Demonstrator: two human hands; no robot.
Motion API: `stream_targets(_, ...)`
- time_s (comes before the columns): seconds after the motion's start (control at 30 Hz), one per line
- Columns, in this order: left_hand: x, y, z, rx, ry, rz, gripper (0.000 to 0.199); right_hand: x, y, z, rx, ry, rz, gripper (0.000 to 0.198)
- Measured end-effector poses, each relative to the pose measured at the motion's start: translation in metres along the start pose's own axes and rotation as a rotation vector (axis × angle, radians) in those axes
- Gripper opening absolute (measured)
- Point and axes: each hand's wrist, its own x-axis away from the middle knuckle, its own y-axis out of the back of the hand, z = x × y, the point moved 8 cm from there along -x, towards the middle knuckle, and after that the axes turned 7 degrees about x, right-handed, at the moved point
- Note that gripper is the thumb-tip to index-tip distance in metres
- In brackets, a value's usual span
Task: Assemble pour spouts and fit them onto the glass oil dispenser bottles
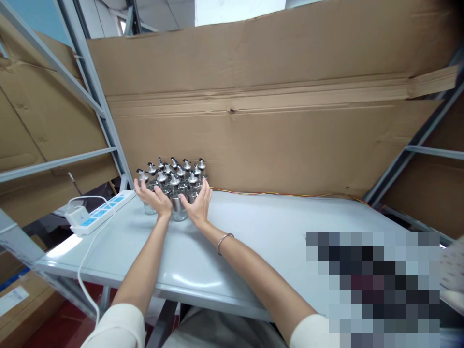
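Note:
Several clear pump bottles (178, 205) with silver collars and dark-tipped pump heads stand upright in a tight group on the grey-white table (253, 237). At the group's near left side is my left hand (154, 197), its fingers spread and bent upward. My right hand (197, 205) is at the near right side, thumb apart from the raised fingers. The front bottle shows between the two hands. Neither hand wraps round a single bottle; whether the fingers touch the outer ones I cannot tell. A silver bangle (218, 243) circles my right wrist.
A white power strip (105, 212) with a plugged-in white adapter (77, 215) lies at the table's left edge, its cable hanging over the front. Cardboard (282, 145) walls the back. Thin wires (275, 194) run along its foot. A pixelated patch covers the right front.

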Motion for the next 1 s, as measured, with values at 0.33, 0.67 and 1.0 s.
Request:
stream_targets(0.33,0.019,-0.023,-0.091,0.408,-0.25,0.223,0.036,-0.03,-0.001,-0.006,-0.092,-0.04,0.134,0.028)
stream_targets(0.67,0.065,-0.081,-0.101,0.695,0.345,0.754,0.052,-0.02,0.046,-0.008,-0.138,0.007,0.26,0.023)
stream_targets(1.0,0.137,-0.08,-0.165,0.937,0.623,1.26,0.052,0.008,0.131,-0.035,-0.097,-0.155,0.203,0.013)
